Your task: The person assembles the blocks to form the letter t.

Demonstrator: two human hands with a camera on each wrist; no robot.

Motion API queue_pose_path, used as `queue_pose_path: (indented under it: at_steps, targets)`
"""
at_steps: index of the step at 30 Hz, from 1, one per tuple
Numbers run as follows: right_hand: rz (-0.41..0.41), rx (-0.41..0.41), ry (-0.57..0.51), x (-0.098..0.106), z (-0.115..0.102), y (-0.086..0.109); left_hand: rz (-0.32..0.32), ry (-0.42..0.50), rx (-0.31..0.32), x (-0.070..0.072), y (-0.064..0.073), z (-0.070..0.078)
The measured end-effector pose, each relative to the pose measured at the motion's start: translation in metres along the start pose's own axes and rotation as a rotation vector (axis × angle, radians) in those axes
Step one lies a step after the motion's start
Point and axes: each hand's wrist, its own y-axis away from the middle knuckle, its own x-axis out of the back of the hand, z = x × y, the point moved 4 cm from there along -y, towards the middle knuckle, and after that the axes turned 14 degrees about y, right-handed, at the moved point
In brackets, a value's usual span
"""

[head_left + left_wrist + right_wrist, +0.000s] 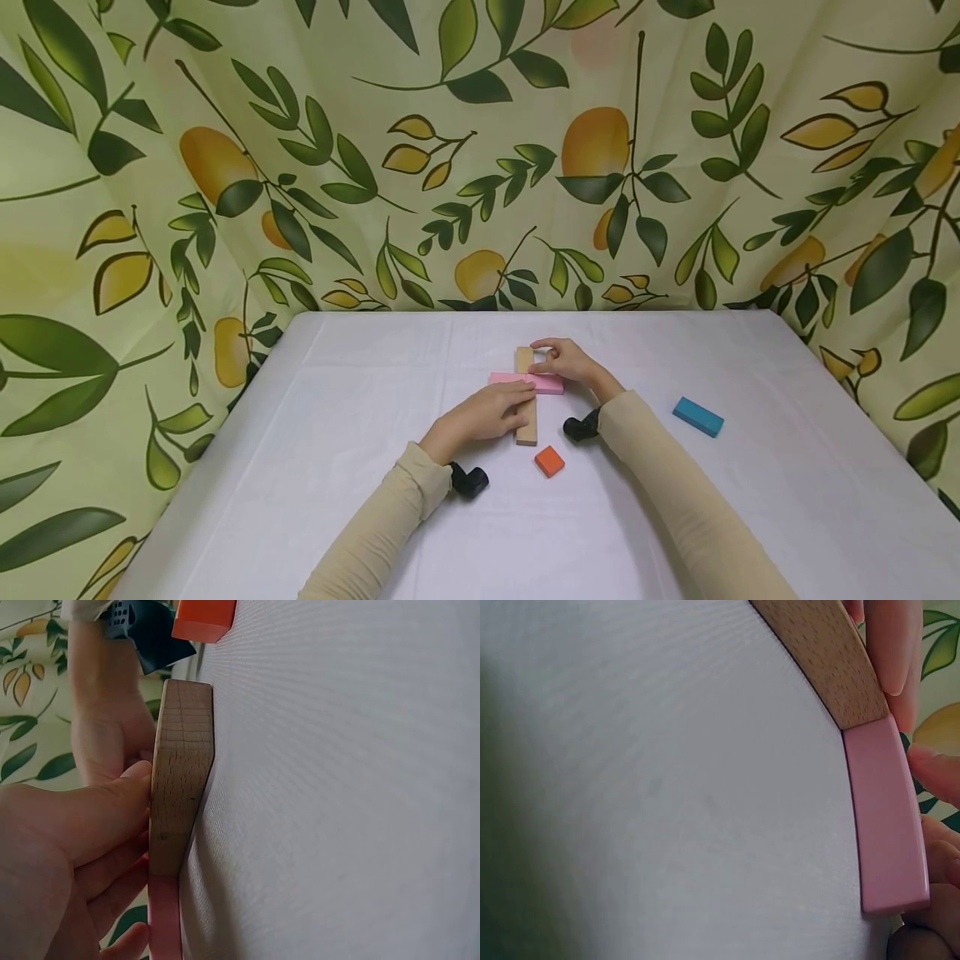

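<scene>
Two pink blocks (547, 384) lie end to end, with a plain wooden block (524, 358) on their far side and another wooden block (527, 425) on their near side, in a cross shape. My left hand (491, 411) rests over the near wooden block and the middle of the cross; its thumb lies along the block's top edge in the left wrist view. From the right, my right hand (572, 362) reaches in, index finger at the far wooden block's far corner and thumb at the pink blocks' far edge. The left pink block is partly covered by my left hand.
A small orange block (550, 461) lies just in front of the cross. Farther right is a blue block (698, 417). All stand on a white-covered table (315, 400), with a leaf-and-fruit patterned cloth (480, 150) hanging behind it and along the sides.
</scene>
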Motion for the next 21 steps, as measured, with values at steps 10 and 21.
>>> queue_pose_path:
  at_steps: [10, 21]
  targets:
    - [-0.013, -0.02, 0.023, -0.0015, 0.0025, -0.0014, -0.008, -0.007, 0.018, -0.0003, -0.0007, -0.0007]
    - [-0.006, -0.014, 0.031, -0.0016, 0.0025, -0.0008, -0.001, -0.006, 0.005, 0.0003, -0.0003, -0.0013]
